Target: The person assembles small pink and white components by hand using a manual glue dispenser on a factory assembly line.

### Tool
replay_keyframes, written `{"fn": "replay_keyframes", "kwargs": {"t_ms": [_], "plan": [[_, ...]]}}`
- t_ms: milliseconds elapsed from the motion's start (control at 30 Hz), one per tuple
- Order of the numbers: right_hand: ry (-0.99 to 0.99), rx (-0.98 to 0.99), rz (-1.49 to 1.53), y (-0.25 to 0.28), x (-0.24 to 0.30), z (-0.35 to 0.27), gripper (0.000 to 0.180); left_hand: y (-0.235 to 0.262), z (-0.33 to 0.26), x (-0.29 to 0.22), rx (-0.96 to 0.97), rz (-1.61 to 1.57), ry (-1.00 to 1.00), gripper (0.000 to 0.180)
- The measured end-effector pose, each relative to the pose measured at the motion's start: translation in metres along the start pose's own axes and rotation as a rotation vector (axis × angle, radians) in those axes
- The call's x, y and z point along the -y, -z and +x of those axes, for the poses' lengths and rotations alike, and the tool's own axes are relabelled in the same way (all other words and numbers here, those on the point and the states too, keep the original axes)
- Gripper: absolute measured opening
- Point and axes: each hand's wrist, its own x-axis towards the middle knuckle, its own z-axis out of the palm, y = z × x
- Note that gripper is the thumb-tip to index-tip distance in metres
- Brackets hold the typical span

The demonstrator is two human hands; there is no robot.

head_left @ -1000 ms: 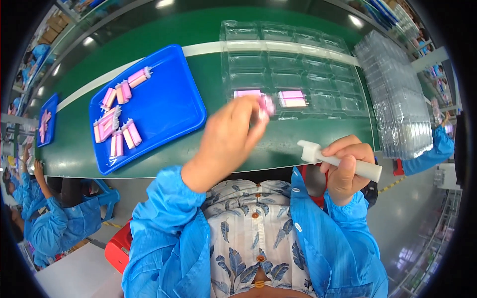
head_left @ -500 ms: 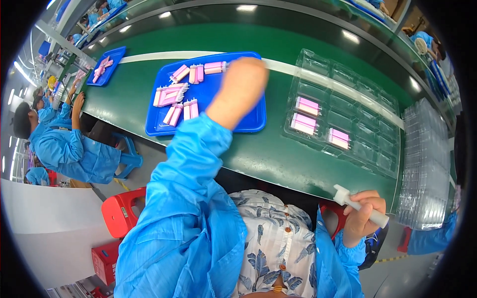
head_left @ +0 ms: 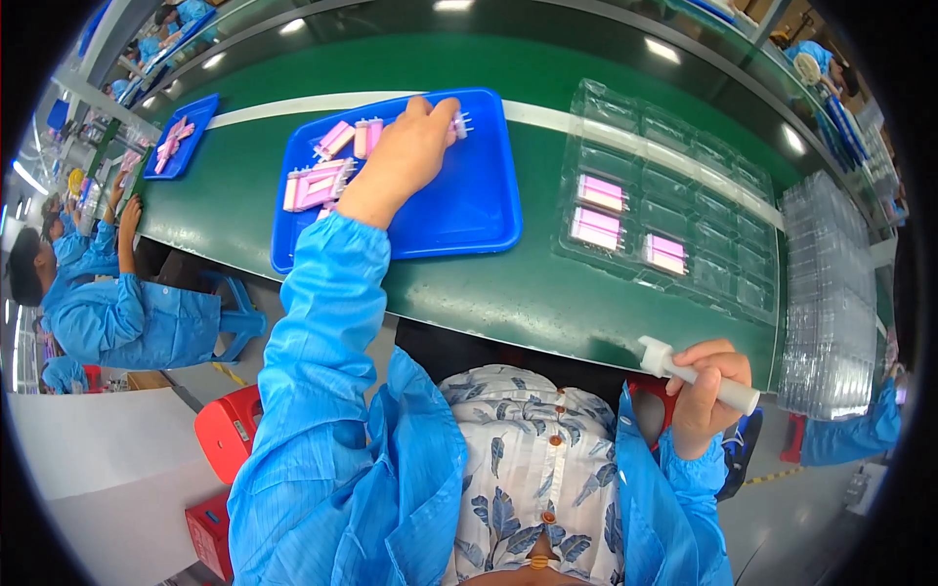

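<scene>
Over the blue tray (head_left: 459, 220), my left hand (head_left: 399, 161) is closed, its fingertips around a small pink-and-cream block (head_left: 459, 125) with metal pins at one end. Similar pink-and-cream blocks (head_left: 318, 184) lie in the tray's left part, some hidden by my hand and wrist. My right hand (head_left: 705, 396) is wrapped around a white plastic tool (head_left: 659, 358) with a thick round handle and a notched head, held just off the table's front edge. Right of the blue tray lies a clear compartment tray (head_left: 705, 298); three pink-and-cream blocks (head_left: 597, 229) sit in its left compartments.
A stack of clear plastic trays (head_left: 831, 303) stands at the right end of the green table (head_left: 469, 303). Another blue tray (head_left: 200, 117) with pink pieces lies at the far left. A co-worker in blue (head_left: 127, 313) sits there. Red stools (head_left: 227, 430) are beside me.
My left hand has drawn back leftward within the blue tray, and a block now shows at its fingertips. The right hand still grips the white tool. The whole view has shifted slightly.
</scene>
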Motion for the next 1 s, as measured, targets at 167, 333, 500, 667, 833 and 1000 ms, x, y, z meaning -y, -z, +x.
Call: {"fn": "replay_keyframes", "kwargs": {"t_ms": [167,333,500,667,833,1000], "plan": [[0.037,-0.034,0.014,-0.003,0.000,0.013,0.017,0.023,-0.038,-0.110,-0.030,-0.419,-0.427,0.035],[0.022,-0.025,0.006,-0.003,-0.001,0.017,0.013,-0.009,-0.075,-0.178,0.169,-0.439,-0.541,0.033],[-0.051,-0.010,-0.051,0.010,-0.001,0.014,0.009,-0.029,-0.070,-0.189,0.235,-0.505,-0.613,0.042],[0.003,0.057,-0.181,0.013,-0.006,0.025,0.008,-0.054,-0.073,-0.194,0.315,-0.854,-0.328,0.049],[0.075,0.131,-0.228,0.016,-0.010,0.032,0.008,-0.060,-0.072,-0.198,0.281,-0.838,-0.312,0.042],[0.030,0.113,-0.240,0.018,-0.012,0.034,0.009,-0.061,-0.070,-0.196,0.280,-0.813,-0.347,0.043]]}}
